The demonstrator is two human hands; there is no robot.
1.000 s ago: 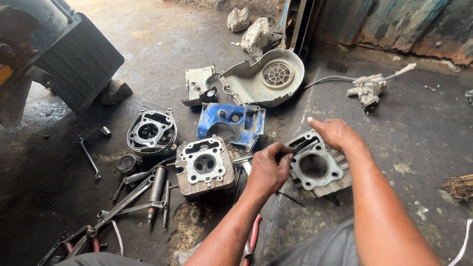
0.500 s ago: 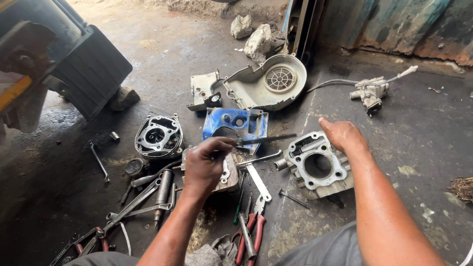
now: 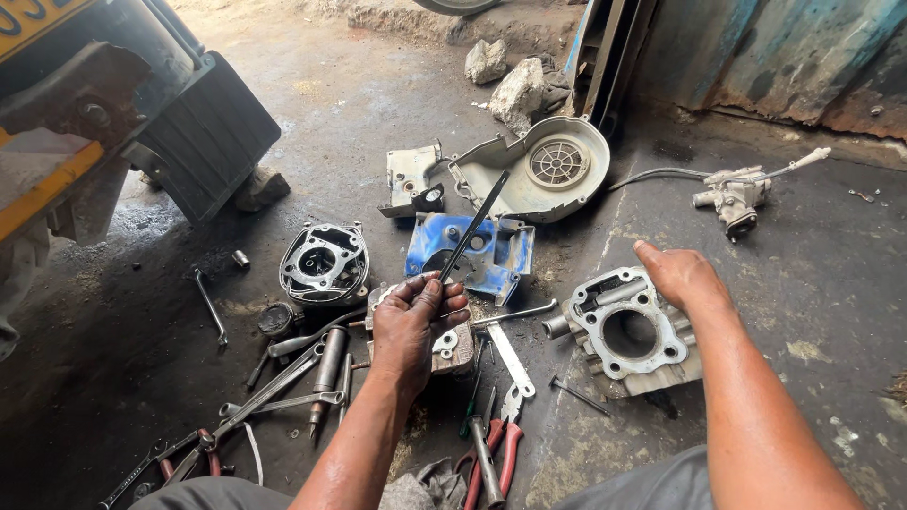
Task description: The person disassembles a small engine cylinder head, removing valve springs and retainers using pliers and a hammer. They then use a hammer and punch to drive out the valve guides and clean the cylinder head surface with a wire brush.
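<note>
blue cover | silver cylinder block | red-handled pliers | grey floor

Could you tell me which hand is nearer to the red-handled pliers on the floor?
Left. The left hand holds a thin dark blade just above the red-handled pliers; the right hand rests on the engine cylinder, farther right.

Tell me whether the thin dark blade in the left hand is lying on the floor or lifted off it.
Lifted. The left hand pinches the thin dark blade by its lower end; it slants up over the blue cover, clear of the floor.
</note>
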